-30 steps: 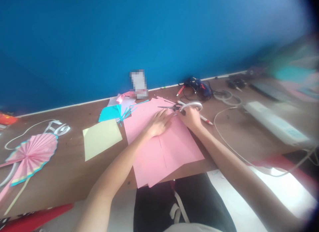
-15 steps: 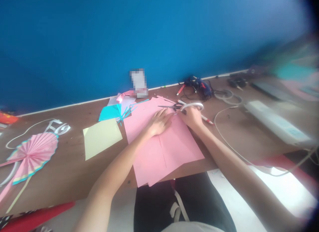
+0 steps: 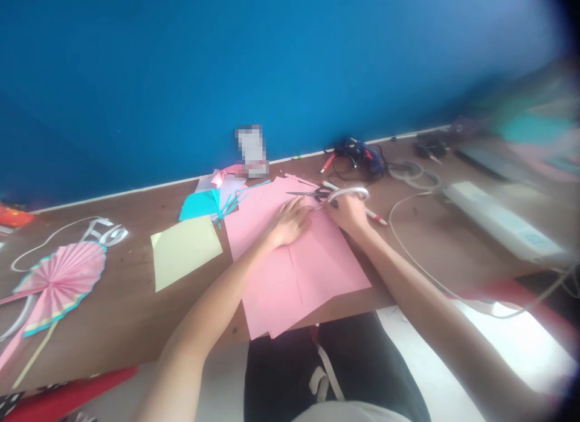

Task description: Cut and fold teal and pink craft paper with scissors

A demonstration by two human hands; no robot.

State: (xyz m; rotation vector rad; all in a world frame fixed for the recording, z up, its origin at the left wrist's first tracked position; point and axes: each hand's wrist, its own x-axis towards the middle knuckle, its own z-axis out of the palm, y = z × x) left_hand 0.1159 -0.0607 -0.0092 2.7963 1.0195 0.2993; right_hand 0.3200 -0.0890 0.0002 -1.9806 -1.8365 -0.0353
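Observation:
My left hand [image 3: 290, 221] lies on a large pink paper sheet [image 3: 272, 295], its fingers stretched out over the sheet. This sheet has a slit or crease near its lower middle and reaches past the table's front edge. Close to the sheet's upper right edge, my right hand [image 3: 348, 213] is curled at a white roll of tape [image 3: 360, 192] and appears to grip it; its fingertips are partly hidden. A pair of scissors [image 3: 304, 194] lies beside that hand, blades pointing left. A short pale strip shows between the two hands.
Yellow paper [image 3: 185, 253] and fringed turquoise paper [image 3: 199, 205] lie left of the pink sheet. A folded pink fan [image 3: 67, 277] rests at far left. On the right are a white power strip [image 3: 502, 219] and a cable [image 3: 401, 253]. Dark tangled cords [image 3: 362, 159] lie by the blue wall.

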